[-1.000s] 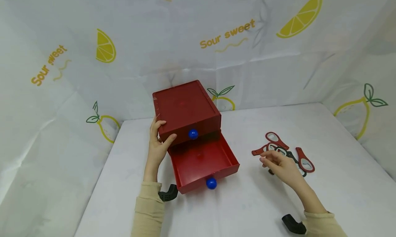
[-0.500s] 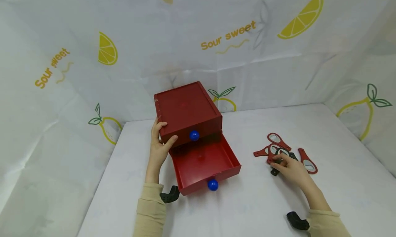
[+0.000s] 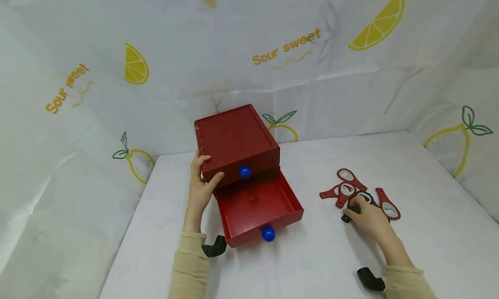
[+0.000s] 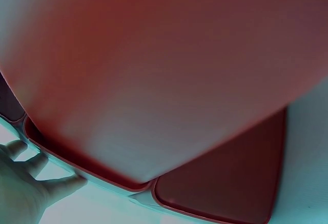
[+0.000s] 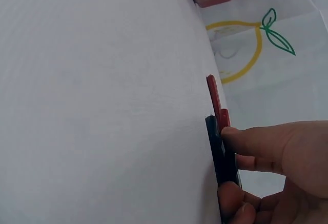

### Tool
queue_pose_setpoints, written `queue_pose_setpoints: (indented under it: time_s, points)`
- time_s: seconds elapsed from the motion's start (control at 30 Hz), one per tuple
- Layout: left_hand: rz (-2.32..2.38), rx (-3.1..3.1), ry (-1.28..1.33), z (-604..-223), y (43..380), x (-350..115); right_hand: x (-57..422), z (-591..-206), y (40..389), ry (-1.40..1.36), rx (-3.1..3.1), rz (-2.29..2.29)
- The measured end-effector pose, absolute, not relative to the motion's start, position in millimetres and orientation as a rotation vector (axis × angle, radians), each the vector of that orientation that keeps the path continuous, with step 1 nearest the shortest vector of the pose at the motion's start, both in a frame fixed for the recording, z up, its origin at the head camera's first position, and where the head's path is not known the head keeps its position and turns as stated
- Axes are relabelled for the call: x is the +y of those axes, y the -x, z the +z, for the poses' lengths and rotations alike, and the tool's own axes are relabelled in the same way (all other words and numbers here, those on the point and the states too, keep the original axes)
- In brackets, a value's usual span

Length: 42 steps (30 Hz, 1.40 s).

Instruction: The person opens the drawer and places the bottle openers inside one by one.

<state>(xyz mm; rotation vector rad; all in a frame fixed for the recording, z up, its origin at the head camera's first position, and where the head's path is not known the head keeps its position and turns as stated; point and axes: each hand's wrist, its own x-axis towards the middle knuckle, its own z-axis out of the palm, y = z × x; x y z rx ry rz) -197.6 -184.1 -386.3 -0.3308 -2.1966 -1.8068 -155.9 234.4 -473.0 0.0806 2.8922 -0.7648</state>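
Observation:
A two-tier red drawer box (image 3: 234, 136) stands at mid-table with its lower drawer (image 3: 253, 208) pulled out; nothing shows inside. My left hand (image 3: 200, 190) grips the box's front left corner, thumb on the front and fingers at the side and top edge. In the left wrist view that hand (image 4: 31, 185) lies against the red walls. My right hand (image 3: 366, 216) pinches a black bottle opener (image 3: 354, 207) at the pile on the right, and partly hides it. Right wrist view: thumb and fingers of the hand (image 5: 277, 162) meet around the black opener (image 5: 215, 147).
Several red bottle openers lie close by, one (image 3: 347, 190) left of the right hand and another (image 3: 387, 206) right of it. Blue knobs stick out from the upper front (image 3: 244, 172) and lower drawer front (image 3: 268, 234). A lemon-print sheet rises behind the white table (image 3: 312, 264).
My right hand has come down and right onto the pile and taken hold of a black bottle opener. The left hand keeps its grip on the drawer box.

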Motion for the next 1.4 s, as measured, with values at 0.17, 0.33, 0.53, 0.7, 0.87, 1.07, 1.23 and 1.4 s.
queue_pose_setpoints:
  time_s: [0.17, 0.33, 0.53, 0.7, 0.87, 1.07, 1.23, 1.4]
  points:
    - [-1.805, -2.193, 0.334, -387, 198, -184, 237, -474, 149, -0.092, 2.922, -0.78]
    - [-1.809, -2.196, 0.338, -385, 197, -184, 240, -468, 141, -0.148, 2.961, -0.856]
    - [-1.824, -2.181, 0.342, -385, 196, -185, 242, -458, 135, -0.236, 3.065, -0.842]
    - [-1.828, -2.193, 0.331, -387, 198, -186, 238, -450, 130, -0.309, 3.151, -0.909]
    - [-1.834, -2.201, 0.322, -389, 200, -187, 234, -442, 128, -0.296, 3.269, -0.982]
    - [-1.84, -2.211, 0.311, -388, 200, -187, 227, -432, 125, -0.183, 3.389, -1.154]
    - [-1.845, -2.218, 0.292, -387, 199, -186, 217, -423, 121, -0.088, 3.36, -1.399]
    - [-1.83, -2.214, 0.301, -387, 199, -186, 205, -412, 119, -0.002, 3.263, -1.654]
